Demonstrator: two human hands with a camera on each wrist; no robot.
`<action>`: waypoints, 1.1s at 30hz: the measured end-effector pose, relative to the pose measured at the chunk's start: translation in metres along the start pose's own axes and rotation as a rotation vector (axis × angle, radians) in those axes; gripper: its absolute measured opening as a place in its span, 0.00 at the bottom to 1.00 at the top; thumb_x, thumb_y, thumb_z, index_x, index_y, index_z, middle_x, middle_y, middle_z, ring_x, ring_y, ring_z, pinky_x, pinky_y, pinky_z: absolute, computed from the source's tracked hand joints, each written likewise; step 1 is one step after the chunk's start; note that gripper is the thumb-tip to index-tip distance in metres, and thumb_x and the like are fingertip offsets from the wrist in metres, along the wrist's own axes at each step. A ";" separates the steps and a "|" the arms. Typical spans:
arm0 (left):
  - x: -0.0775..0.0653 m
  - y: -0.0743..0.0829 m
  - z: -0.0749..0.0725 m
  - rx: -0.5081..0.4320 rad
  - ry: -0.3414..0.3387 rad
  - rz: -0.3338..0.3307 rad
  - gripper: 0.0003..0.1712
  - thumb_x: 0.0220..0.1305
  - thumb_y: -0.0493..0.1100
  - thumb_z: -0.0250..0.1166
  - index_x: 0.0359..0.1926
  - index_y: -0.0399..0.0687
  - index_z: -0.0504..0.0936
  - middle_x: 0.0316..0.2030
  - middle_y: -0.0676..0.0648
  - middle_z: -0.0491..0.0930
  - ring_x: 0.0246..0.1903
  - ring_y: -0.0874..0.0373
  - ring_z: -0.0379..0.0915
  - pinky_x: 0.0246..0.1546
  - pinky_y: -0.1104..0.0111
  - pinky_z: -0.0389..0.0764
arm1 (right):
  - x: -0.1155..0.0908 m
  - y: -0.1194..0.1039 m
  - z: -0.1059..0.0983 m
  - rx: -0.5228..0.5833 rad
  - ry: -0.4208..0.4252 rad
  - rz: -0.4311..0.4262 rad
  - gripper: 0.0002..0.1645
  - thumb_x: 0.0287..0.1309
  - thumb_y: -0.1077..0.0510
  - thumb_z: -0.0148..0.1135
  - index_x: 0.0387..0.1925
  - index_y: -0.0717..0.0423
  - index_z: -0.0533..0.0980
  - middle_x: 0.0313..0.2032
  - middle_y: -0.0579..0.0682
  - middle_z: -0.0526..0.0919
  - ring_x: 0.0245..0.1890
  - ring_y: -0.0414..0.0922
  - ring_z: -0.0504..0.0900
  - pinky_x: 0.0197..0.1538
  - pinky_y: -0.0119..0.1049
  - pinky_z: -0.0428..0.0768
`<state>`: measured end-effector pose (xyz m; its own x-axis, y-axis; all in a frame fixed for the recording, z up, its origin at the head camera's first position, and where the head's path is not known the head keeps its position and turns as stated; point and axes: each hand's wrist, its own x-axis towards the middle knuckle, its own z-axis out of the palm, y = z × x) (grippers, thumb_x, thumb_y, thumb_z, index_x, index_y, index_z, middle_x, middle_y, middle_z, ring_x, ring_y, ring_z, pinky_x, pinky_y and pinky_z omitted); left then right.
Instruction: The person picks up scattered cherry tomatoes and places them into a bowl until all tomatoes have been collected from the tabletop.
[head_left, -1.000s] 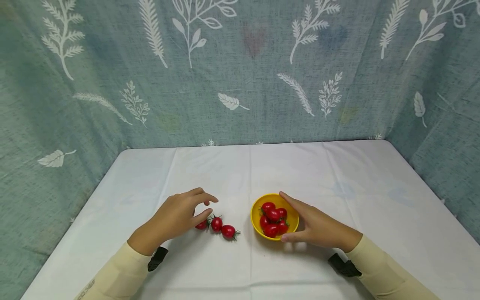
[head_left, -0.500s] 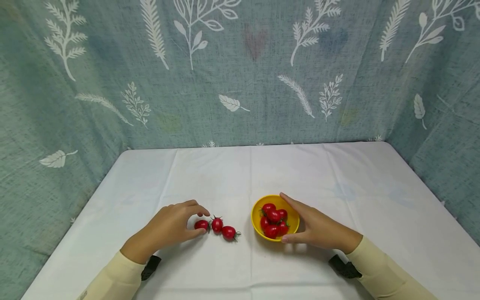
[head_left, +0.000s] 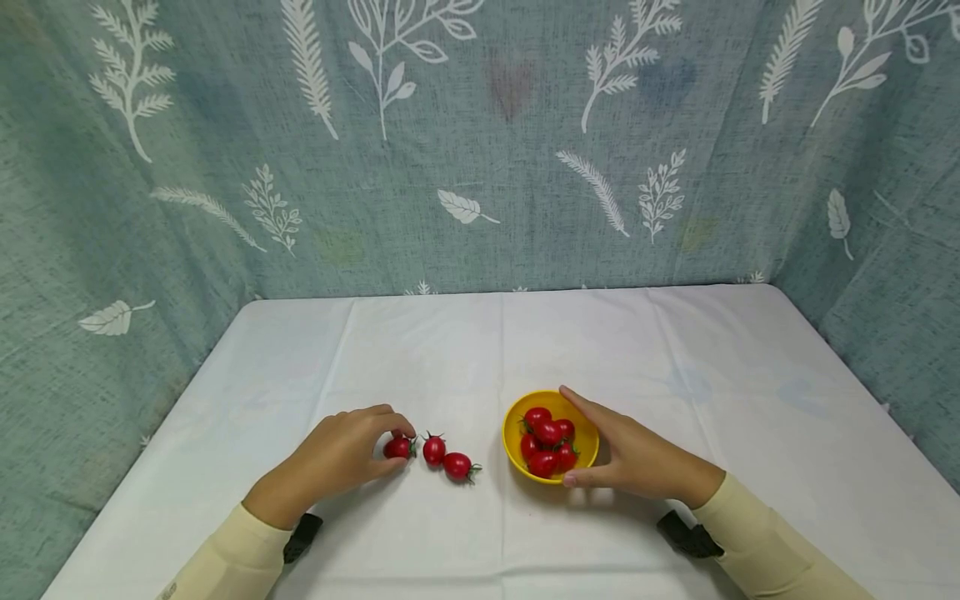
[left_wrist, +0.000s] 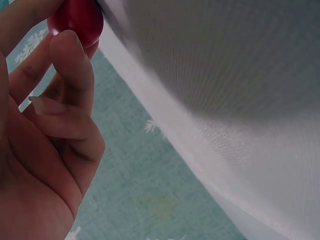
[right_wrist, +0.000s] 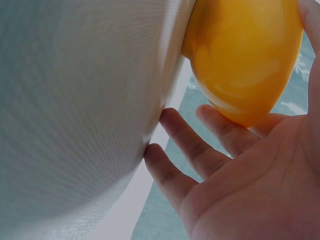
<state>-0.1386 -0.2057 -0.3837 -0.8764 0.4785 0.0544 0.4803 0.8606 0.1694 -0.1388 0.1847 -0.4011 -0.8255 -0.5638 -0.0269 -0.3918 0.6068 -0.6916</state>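
Note:
My left hand [head_left: 337, 450] pinches a red cherry tomato [head_left: 397, 447] between thumb and fingertips, low over the white cloth. In the left wrist view this tomato [left_wrist: 77, 22] is at the top edge, while the other fingers bend below it. Two more cherry tomatoes, one upright [head_left: 433, 451] and one on its side [head_left: 458, 467], lie just to its right. My right hand [head_left: 637, 454] holds a yellow bowl [head_left: 513, 446] from the right, thumb at the near rim and index finger at the far rim. Several cherry tomatoes [head_left: 548, 432] with green stalks fill the bowl's middle.
A white cloth [head_left: 420, 358] with fold lines covers the table. Grey-green curtains [head_left: 480, 242] with white leaf prints hang behind it and at both sides. Dark straps [head_left: 303, 537] sit at both wrists, by the cream sleeves.
My left hand has lowered and drawn back to the left, and its fingers have come together on the leftmost tomato, which has shifted slightly left. The right hand and bowl stay put.

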 end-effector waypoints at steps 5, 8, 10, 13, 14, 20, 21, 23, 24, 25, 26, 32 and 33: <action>0.000 0.001 -0.001 0.001 0.006 -0.007 0.16 0.50 0.48 0.78 0.41 0.61 0.86 0.36 0.63 0.79 0.27 0.68 0.68 0.28 0.71 0.72 | 0.000 -0.001 0.000 0.001 -0.001 0.001 0.67 0.48 0.32 0.73 0.80 0.47 0.47 0.77 0.50 0.56 0.77 0.54 0.58 0.73 0.55 0.61; 0.001 0.001 -0.001 0.005 0.020 -0.001 0.16 0.50 0.48 0.78 0.41 0.61 0.86 0.36 0.64 0.79 0.27 0.69 0.68 0.28 0.71 0.72 | 0.000 -0.001 0.000 0.001 -0.002 0.002 0.67 0.47 0.32 0.73 0.80 0.47 0.47 0.77 0.50 0.56 0.76 0.54 0.58 0.73 0.54 0.61; 0.001 0.001 -0.002 0.005 0.038 0.008 0.16 0.50 0.48 0.79 0.41 0.61 0.86 0.36 0.64 0.80 0.26 0.69 0.67 0.28 0.72 0.71 | 0.000 -0.001 0.000 0.000 -0.002 0.001 0.67 0.47 0.32 0.73 0.80 0.47 0.47 0.77 0.50 0.56 0.76 0.54 0.58 0.73 0.54 0.61; 0.002 0.002 -0.003 0.006 0.073 0.038 0.16 0.50 0.48 0.79 0.42 0.61 0.86 0.37 0.63 0.81 0.25 0.70 0.66 0.26 0.74 0.69 | 0.000 -0.001 0.001 0.001 -0.003 -0.001 0.67 0.47 0.32 0.73 0.80 0.47 0.47 0.77 0.50 0.56 0.77 0.54 0.58 0.73 0.54 0.61; 0.003 0.003 -0.003 0.007 0.087 0.050 0.16 0.50 0.47 0.79 0.42 0.61 0.86 0.37 0.63 0.81 0.24 0.71 0.64 0.25 0.74 0.68 | 0.000 -0.001 0.001 0.000 -0.003 -0.001 0.67 0.48 0.32 0.73 0.80 0.48 0.47 0.77 0.51 0.56 0.77 0.54 0.58 0.73 0.54 0.61; 0.010 0.011 -0.006 -0.010 0.142 0.115 0.16 0.51 0.47 0.78 0.42 0.60 0.85 0.35 0.62 0.80 0.17 0.73 0.56 0.22 0.76 0.65 | 0.000 0.000 0.000 -0.007 -0.003 0.007 0.68 0.48 0.30 0.72 0.80 0.47 0.47 0.77 0.51 0.56 0.76 0.54 0.58 0.73 0.55 0.60; 0.011 0.013 -0.007 -0.015 0.146 0.123 0.16 0.51 0.47 0.78 0.42 0.60 0.85 0.35 0.62 0.80 0.17 0.73 0.56 0.22 0.76 0.65 | 0.000 0.000 0.000 -0.007 -0.002 0.009 0.68 0.48 0.30 0.72 0.80 0.47 0.47 0.77 0.51 0.56 0.76 0.54 0.58 0.73 0.55 0.60; 0.014 0.017 -0.008 -0.022 0.149 0.138 0.16 0.52 0.49 0.78 0.42 0.59 0.85 0.35 0.62 0.80 0.17 0.73 0.57 0.22 0.77 0.65 | 0.000 0.000 0.000 -0.006 -0.001 0.012 0.68 0.47 0.30 0.72 0.80 0.46 0.47 0.77 0.51 0.56 0.76 0.54 0.58 0.73 0.55 0.60; 0.016 0.019 -0.008 -0.026 0.150 0.145 0.16 0.52 0.50 0.78 0.43 0.59 0.85 0.35 0.62 0.79 0.17 0.74 0.57 0.23 0.77 0.65 | 0.000 0.000 0.000 -0.006 0.000 0.014 0.68 0.47 0.30 0.72 0.80 0.46 0.47 0.77 0.51 0.56 0.77 0.54 0.58 0.73 0.55 0.60; 0.017 0.021 -0.008 -0.027 0.153 0.151 0.16 0.52 0.50 0.78 0.42 0.60 0.85 0.35 0.62 0.79 0.17 0.74 0.57 0.23 0.77 0.66 | 0.000 0.000 0.000 -0.005 0.000 0.016 0.68 0.47 0.29 0.72 0.80 0.46 0.47 0.77 0.50 0.56 0.77 0.54 0.58 0.73 0.55 0.60; 0.019 0.023 -0.008 -0.030 0.156 0.157 0.16 0.52 0.51 0.78 0.42 0.60 0.85 0.34 0.62 0.79 0.17 0.74 0.57 0.23 0.77 0.66 | 0.000 0.000 0.000 -0.004 0.000 0.017 0.68 0.47 0.30 0.72 0.80 0.46 0.47 0.77 0.50 0.56 0.77 0.54 0.58 0.73 0.55 0.60; 0.026 0.035 -0.010 -0.056 0.173 0.189 0.16 0.53 0.52 0.77 0.43 0.60 0.85 0.35 0.63 0.80 0.18 0.74 0.59 0.23 0.78 0.67 | 0.000 -0.001 0.000 0.001 -0.004 0.017 0.68 0.47 0.30 0.72 0.80 0.46 0.46 0.77 0.50 0.56 0.77 0.54 0.58 0.73 0.55 0.60; 0.027 0.037 -0.010 -0.062 0.171 0.195 0.16 0.53 0.53 0.77 0.43 0.60 0.85 0.35 0.63 0.80 0.18 0.74 0.59 0.23 0.78 0.67 | 0.000 -0.001 0.000 0.000 -0.003 0.017 0.68 0.47 0.30 0.72 0.80 0.45 0.46 0.77 0.50 0.56 0.77 0.54 0.58 0.73 0.55 0.60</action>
<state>-0.1451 -0.1626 -0.3661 -0.7629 0.5933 0.2569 0.6425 0.7400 0.1989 -0.1385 0.1840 -0.4010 -0.8306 -0.5554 -0.0410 -0.3778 0.6160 -0.6913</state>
